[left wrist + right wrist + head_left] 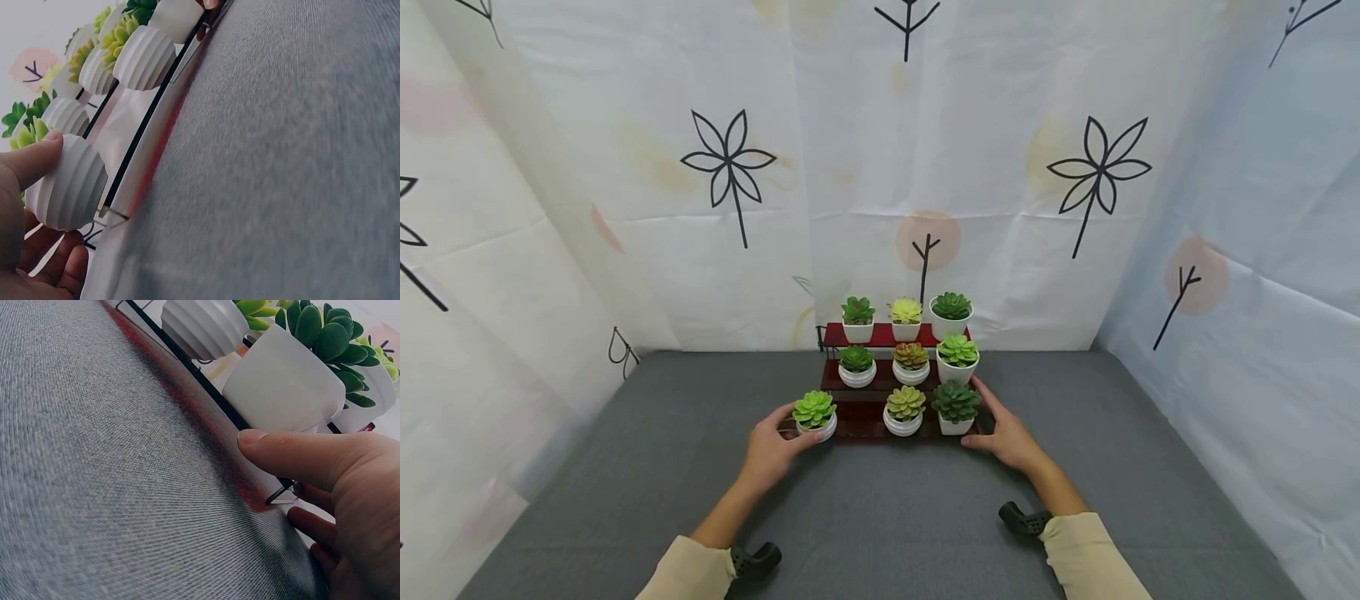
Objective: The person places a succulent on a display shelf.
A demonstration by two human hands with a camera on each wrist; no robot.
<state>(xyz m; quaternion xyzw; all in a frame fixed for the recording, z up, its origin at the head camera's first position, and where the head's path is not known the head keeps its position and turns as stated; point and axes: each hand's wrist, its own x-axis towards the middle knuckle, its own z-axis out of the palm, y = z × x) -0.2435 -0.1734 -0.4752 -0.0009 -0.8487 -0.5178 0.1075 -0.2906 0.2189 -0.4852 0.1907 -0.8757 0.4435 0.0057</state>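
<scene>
A three-tier dark red plant stand (868, 425) with black metal edging holds rows of small potted succulents. My left hand (769, 450) grips a bright green succulent (815, 411) in a ribbed white pot (69, 184) at the left end of the bottom tier, thumb on the near side and fingers round the other. My right hand (1011, 437) holds the right end of the stand's bottom tier, its thumb along the front edge (219, 400) and fingers down the side. Just beside that thumb is a dark green succulent (956, 402) in a squarish white pot (281, 381).
On the bottom tier's middle stands a yellow-green succulent (906, 403). Several more potted succulents line the upper tiers, including a reddish one (911, 357). The stand sits on a grey cloth (880, 517), before a white patterned curtain (865, 167).
</scene>
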